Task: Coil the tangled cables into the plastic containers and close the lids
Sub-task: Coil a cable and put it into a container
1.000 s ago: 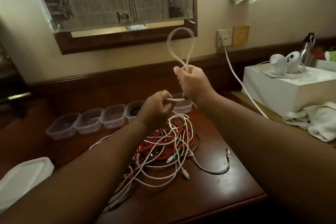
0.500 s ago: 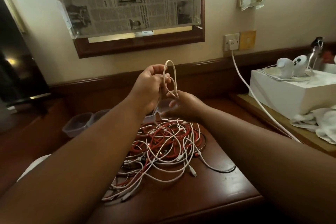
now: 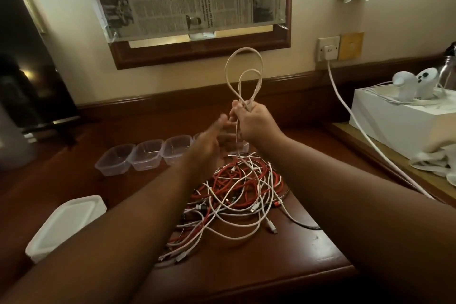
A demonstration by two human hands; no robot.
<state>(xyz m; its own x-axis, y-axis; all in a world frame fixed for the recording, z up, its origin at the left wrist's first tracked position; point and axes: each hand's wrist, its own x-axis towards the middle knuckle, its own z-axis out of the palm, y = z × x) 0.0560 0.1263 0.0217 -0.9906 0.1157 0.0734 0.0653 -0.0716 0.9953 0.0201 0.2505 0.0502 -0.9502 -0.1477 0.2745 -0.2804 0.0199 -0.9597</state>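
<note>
Two loops of white cable [image 3: 244, 76] stand upright above my right hand [image 3: 254, 122], which is clenched round their crossing point. The remaining length of the same cable drops from that fist into the tangled pile [image 3: 237, 195] of red and white leads on the wooden table [image 3: 308, 252]. My left hand [image 3: 209, 140] is just below and beside the right; it is motion-blurred, so I cannot tell whether it grips the cable. Current step: winding one cable into a coil, partway done. Next move, in my judgement: draw more slack free of the pile, add loops, then lower the coil into one of the plastic containers [image 3: 145, 155] lined up behind the pile. White lids [image 3: 66, 222] lie stacked at the left.
</note>
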